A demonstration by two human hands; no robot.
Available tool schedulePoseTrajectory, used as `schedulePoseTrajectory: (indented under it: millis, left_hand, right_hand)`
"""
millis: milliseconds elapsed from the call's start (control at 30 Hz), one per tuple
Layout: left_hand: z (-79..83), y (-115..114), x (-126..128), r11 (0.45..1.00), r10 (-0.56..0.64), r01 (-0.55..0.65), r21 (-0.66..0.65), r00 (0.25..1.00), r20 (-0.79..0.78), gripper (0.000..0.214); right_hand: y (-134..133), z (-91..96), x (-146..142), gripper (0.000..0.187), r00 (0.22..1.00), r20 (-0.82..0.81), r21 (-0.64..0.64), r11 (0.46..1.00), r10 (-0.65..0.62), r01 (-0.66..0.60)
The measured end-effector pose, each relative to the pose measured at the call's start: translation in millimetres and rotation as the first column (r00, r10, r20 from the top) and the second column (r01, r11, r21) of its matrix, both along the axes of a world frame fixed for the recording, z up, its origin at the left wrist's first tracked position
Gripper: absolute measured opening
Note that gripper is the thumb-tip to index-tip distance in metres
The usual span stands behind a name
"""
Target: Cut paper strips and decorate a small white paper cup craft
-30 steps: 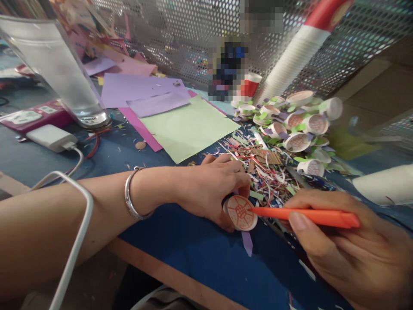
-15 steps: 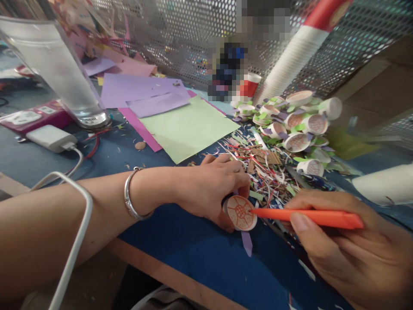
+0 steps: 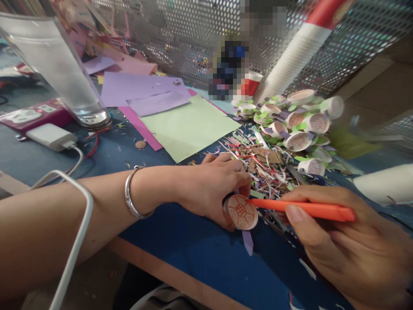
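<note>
Orange pen [image 3: 303, 208] tip now sits higher on the patterned disc [image 3: 241, 212], so you're at a different bit of its face.
Your left hand [image 3: 209, 189] grips the disc just right of centre frame, patterned face tilted up at you, purple tab [image 3: 248, 242] pointing down; your right hand [image 3: 348, 241] pinches the pen, long axis nearly level, tip left.

Craft workspace, scattered paper scraps [image 3: 266, 165], coloured sheets [image 3: 193, 127], stacked cups [image 3: 295, 60]

Your left hand [image 3: 209, 189] hides part of the small paper cup [image 3: 242, 213]. The top edge cuts the tall cup stack [image 3: 296, 58].
</note>
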State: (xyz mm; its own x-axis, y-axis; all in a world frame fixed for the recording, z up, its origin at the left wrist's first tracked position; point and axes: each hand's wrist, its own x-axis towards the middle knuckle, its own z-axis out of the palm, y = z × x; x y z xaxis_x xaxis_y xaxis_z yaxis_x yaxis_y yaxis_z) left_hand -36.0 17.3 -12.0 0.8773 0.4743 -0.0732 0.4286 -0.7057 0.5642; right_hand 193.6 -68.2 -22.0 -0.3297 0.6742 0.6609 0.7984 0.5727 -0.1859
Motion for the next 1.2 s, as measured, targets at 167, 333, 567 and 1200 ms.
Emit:
schedulePoseTrajectory:
  millis: [167, 333, 567, 1200]
  left_hand:
    - [0.3, -1.1, 0.5, 1.0, 0.006, -0.006, -0.001, 1.0, -0.021, 0.056]
    - [0.6, -1.6, 0.6, 1.0, 0.013, -0.012, 0.009, 0.999, -0.03, 0.055]
    - [1.1, -2.2, 1.4, 1.0, 0.015, -0.015, 0.016, 0.999, -0.033, 0.056]
    - [-0.1, -2.1, 3.6, 0.999, 0.017, -0.016, 0.039, 0.999, -0.032, 0.059]
  right_hand:
    - [1.0, 0.3, -1.8, 0.006, 0.999, -0.008, -0.029, 0.999, 0.031, -0.031]
    - [2.5, -1.3, -2.9, 0.005, 0.997, -0.044, -0.042, 0.997, 0.061, -0.063]
    - [1.9, 0.4, -3.2, 0.003, 0.996, -0.057, -0.042, 0.997, 0.069, -0.071]
    - [3.1, -0.1, -2.4, 0.005, 0.997, -0.035, -0.06, 0.996, 0.064, -0.066]
